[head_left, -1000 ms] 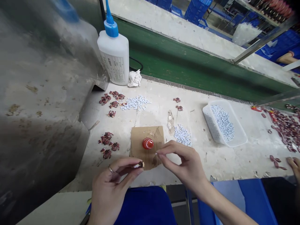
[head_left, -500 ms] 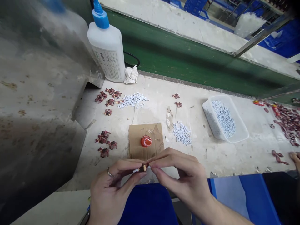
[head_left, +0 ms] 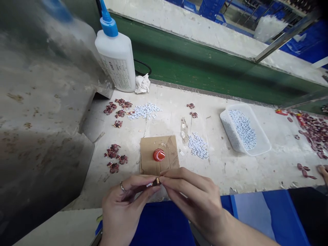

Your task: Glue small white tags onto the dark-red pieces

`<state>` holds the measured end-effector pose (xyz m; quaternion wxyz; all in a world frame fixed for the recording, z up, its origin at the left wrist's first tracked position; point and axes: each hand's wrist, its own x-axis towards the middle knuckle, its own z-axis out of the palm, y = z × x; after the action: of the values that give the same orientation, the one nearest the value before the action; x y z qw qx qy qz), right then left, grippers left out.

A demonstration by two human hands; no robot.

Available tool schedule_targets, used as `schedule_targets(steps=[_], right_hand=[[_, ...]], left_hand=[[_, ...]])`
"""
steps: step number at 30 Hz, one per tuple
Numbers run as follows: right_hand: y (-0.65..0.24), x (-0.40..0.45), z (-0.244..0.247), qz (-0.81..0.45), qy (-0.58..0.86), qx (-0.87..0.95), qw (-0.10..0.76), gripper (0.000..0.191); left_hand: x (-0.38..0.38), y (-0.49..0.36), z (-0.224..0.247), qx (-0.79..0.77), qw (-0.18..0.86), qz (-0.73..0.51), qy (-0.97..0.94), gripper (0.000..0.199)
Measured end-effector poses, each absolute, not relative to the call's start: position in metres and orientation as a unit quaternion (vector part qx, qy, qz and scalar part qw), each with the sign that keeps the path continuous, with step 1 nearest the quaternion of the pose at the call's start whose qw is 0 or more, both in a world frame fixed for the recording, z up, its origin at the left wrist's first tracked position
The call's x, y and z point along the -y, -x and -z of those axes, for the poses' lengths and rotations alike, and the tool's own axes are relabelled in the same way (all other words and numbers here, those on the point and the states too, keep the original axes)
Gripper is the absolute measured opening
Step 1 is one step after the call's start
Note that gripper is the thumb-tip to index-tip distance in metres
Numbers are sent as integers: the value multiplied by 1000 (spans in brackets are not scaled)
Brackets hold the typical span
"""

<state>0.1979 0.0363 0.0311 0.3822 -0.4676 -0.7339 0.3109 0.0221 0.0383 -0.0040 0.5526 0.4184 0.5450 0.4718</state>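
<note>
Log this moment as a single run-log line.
Left hand: pinching small dark-brown piece with tan patch | right hand: touching same piece | beyond hands: glossy red round container on flat brown cardboard

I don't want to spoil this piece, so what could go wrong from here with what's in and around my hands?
The small dark piece might slip, since the left hand pinches it between thumb and fingers while the right hand touches its end. Also, the red round object sits on the cardboard just beyond both hands, so a knuckle could knock it.
</note>
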Motion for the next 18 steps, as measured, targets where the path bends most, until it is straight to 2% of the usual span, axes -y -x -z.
schedule_targets(steps=[3,7,10,14,16,18], right_hand=[[-200,-37,-33,-319,470,728,385,27],[-204,-36,-32,-425,504,619,427,28],[-207,-32,-29,-467,522,578,419,21],[-216,-38,-24,-520,507,557,403,13],[-231,-57,-19,-490,530,575,384,15],[-255,-89,-11,-390,600,599,358,19]], left_hand=[[-37,-26,8,-534,582,-480,-381,17],[-32,-31,11,-513,617,-462,-378,10],[-31,-37,15,-502,617,-443,-414,5],[-28,-43,23,-496,603,-419,-463,24],[-21,-38,22,-517,563,-421,-489,34],[-9,-28,14,-578,473,-447,-492,32]])
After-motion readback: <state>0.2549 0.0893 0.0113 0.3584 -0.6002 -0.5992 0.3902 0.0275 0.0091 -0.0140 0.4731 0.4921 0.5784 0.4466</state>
